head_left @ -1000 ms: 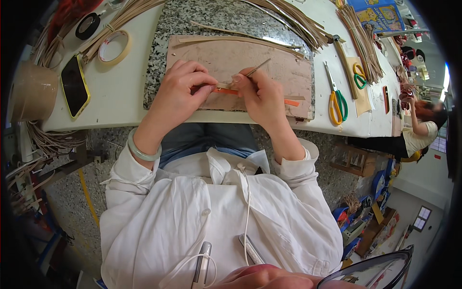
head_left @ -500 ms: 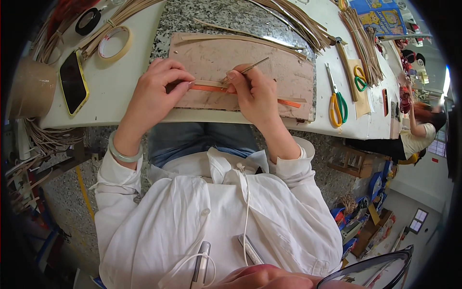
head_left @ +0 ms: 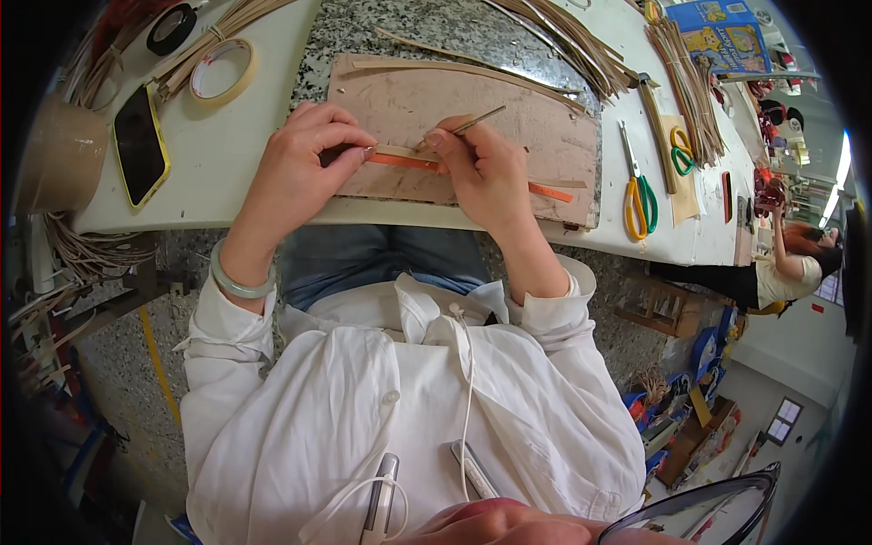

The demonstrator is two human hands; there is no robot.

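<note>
My left hand (head_left: 307, 162) is closed in a pinch at the left end of a thin orange strip (head_left: 405, 162) and a pale tan strip (head_left: 396, 151) lying along its far edge. Between thumb and fingers, my right hand (head_left: 481, 174) grips a slim metal rod-like tool (head_left: 481, 119), slanted, with its lower end at the tan strip. Right-hand fingers cover the middle of both strips; their right ends show beyond the hand. Beneath everything lies a worn pinkish-brown board (head_left: 413, 100), where another long tan strip (head_left: 454, 68) rests near the far edge.
Under the board is a speckled stone slab (head_left: 350, 36). To the left are a phone (head_left: 142, 145), masking tape (head_left: 222, 71) and black tape (head_left: 171, 29). Scissors (head_left: 639, 195), a hammer (head_left: 656, 127) and bundled strips (head_left: 686, 86) lie rightward. A co-worker (head_left: 786, 272) is at far right.
The view has shifted slightly. Both hands keep their grips, and the tool's lower end sits a little further left along the tan strip. The co-worker's head and arm have moved.
</note>
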